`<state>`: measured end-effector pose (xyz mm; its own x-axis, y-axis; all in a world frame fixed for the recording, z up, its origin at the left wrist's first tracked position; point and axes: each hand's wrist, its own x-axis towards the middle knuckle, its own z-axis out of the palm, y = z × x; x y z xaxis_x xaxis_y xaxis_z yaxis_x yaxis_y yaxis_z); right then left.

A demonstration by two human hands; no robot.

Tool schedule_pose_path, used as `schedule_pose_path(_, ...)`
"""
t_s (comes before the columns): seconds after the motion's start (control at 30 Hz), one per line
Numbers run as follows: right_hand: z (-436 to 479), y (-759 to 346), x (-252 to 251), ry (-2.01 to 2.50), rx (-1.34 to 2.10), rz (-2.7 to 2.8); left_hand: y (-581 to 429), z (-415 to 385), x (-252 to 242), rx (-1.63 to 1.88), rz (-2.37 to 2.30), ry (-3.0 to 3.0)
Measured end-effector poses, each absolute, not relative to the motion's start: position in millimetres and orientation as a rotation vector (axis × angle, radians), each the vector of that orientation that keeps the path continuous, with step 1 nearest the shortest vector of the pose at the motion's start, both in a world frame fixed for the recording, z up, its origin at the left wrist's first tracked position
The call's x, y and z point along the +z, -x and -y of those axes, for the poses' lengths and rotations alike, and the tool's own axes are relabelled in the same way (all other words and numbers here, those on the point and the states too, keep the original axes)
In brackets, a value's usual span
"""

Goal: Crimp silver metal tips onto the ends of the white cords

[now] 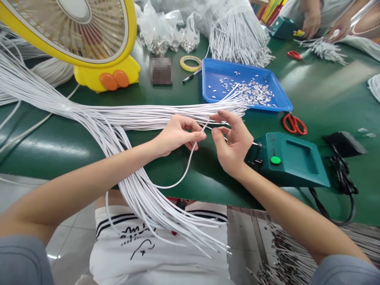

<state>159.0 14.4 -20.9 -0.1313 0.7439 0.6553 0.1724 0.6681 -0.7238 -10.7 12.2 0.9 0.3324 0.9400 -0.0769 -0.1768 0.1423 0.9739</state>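
Between the thumb and fingers of my left hand (178, 136) is a single white cable (189, 162), pinched close to its end. The cable loops down and back into a loose bundle of white cables (148, 206) that drapes over the table edge onto my lap. To the right of the cable's tip, my right hand (233, 142) is raised with thumb and fingers apart; nothing shows in it. Behind both hands a thick bundle of white cables (142, 116) lies across the table. Its ends rest over the near edge of a blue tray (214, 77) holding small metal pieces (257, 93).
A green machine (297, 158) with a bright green button sits right of my right hand, red-handled scissors (294, 123) behind it. A yellow fan (132, 73), tape roll (190, 63), pen (192, 76) and bagged parts (188, 37) stand farther back. Another person's hand (311, 23) works at far right.
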Motion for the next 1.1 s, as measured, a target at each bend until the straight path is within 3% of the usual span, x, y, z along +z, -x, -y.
schedule_pose_path(0.23, -16.6, -155.1, -18.4, 0.784, 0.991, 1.513, 11.0, -13.6, -0.2, 0.972, -0.892, -1.166)
schedule_pose_path(1.1, -18.3, -153.7, -11.6, 0.882, 1.319, 1.282, 5.6, -10.3, 3.0, 0.986, -0.948, -1.181)
